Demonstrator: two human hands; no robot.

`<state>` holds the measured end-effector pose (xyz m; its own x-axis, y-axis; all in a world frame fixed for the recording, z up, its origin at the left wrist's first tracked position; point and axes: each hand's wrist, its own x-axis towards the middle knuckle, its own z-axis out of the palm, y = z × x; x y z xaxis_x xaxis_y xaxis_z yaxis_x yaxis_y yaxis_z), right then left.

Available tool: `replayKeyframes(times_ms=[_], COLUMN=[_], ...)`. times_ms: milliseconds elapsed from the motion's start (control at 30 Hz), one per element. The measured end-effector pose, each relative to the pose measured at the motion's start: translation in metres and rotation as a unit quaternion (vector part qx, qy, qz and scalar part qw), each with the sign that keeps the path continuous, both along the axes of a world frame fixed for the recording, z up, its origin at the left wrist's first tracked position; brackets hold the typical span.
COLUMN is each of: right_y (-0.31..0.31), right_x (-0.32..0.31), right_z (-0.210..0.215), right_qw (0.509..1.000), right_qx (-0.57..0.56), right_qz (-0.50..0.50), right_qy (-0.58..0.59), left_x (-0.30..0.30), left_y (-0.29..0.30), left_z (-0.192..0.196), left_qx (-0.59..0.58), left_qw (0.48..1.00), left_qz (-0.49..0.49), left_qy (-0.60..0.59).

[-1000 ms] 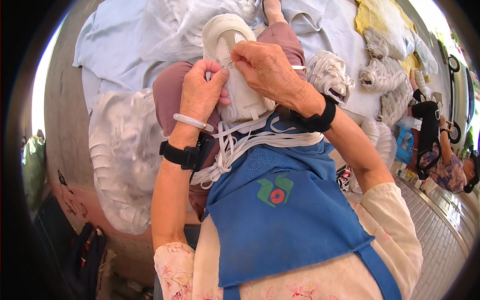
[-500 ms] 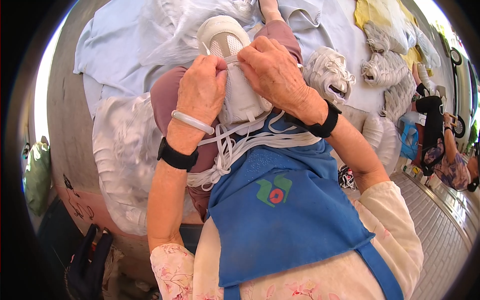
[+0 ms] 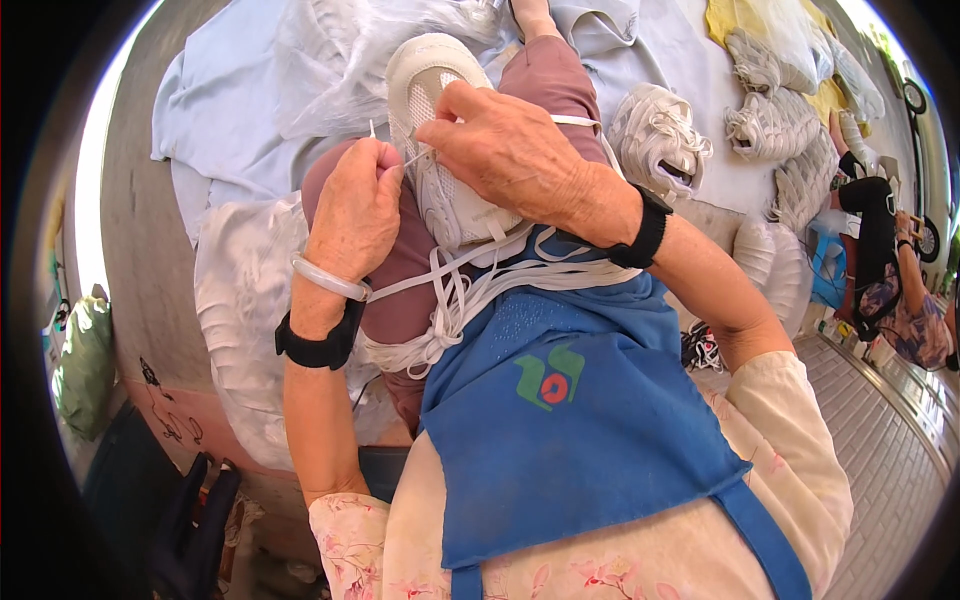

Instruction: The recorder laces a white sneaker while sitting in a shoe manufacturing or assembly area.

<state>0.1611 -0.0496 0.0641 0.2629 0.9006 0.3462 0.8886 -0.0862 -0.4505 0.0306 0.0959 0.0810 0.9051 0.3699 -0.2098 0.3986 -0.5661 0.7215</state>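
Seemingly mid-lacing: shoe at twelve o'clock, toe away, not yet tied; left hand and right hand each pinching lace. Laced shoe at its three. Spare laces at its five, unthreaded.

White lace between left grip and right grip, white shoe over mauve trousers.

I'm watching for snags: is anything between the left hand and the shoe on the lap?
Only a white lace, running from the left hand to the right hand, which lies over part of the shoe; nothing else visible blocks the way.
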Motion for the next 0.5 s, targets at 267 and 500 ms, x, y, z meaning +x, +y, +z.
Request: replayKeyframes(times_ms=[267, 500], right_y=[0.010, -0.008], right_x=[-0.005, -0.033], right_z=[0.010, 0.040], right_qw=[0.977, 0.865], right_qx=[0.006, -0.065], right_qz=[0.093, 0.046], right_qy=[0.190, 0.496], left_x=[-0.015, -0.030], left_y=[-0.011, -0.022], left_z=[-0.004, 0.019], left_qx=[-0.184, -0.403], left_qw=[0.958, 0.856], left_qz=[0.173, 0.282], left_qy=[-0.137, -0.156])
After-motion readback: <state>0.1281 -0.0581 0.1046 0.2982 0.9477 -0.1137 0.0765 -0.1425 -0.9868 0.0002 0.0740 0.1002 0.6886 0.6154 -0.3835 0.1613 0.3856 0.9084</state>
